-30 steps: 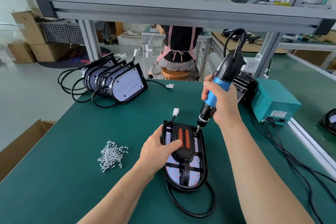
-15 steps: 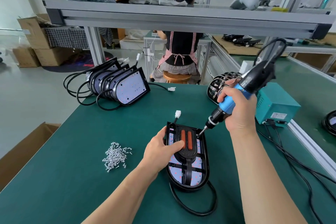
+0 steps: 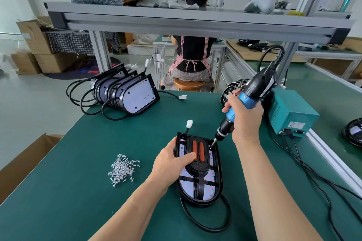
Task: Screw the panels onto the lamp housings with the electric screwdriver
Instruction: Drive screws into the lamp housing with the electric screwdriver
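On bench | right hand grips screwdriver — left hand holds housing

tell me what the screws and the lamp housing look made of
Screws: bright silvery metal, likely plated steel, judging by their glint. Lamp housing: black with a soft sheen, probably moulded plastic; painted metal can't be ruled out.

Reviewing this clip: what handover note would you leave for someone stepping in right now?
Left hand grips the lamp housing by its left edge, thumb on the panel.
Right hand grips the electric screwdriver, bit at the housing's far right corner.
Loose screws lie left of it; more housings stand at the table's far left.
Done: cannot tell which screws are in.
Left: drive this corner, then the rest.
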